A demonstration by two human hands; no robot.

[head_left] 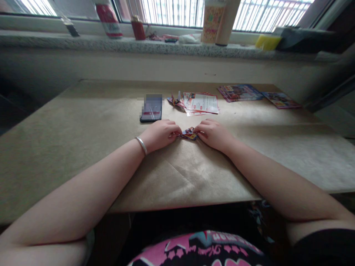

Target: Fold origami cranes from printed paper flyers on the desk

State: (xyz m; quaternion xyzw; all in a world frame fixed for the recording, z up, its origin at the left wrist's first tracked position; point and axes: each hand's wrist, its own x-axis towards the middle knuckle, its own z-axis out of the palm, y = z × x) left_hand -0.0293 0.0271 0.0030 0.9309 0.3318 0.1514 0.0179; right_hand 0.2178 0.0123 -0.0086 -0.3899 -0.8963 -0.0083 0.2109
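Observation:
A small piece of folded, colourfully printed paper [190,133] lies between my two hands, just above or on the table [177,166]. My left hand [164,133] pinches its left end, a silver bangle around the wrist. At the right end, the fingers of my right hand [212,133] are closed on the same paper. Beyond my left hand lies a dark phone [152,108]. A crumpled or folded printed paper piece [175,101] sits behind the hands, beside a small stack of printed sheets [202,102].
Colourful printed leaflets [240,92] lie at the back right, with another leaflet [281,100] beside them. Along the granite windowsill [172,48] stand a red-and-white can [108,20], a patterned cup [212,22] and a yellow item [268,42]. The table's front edge is close to my body.

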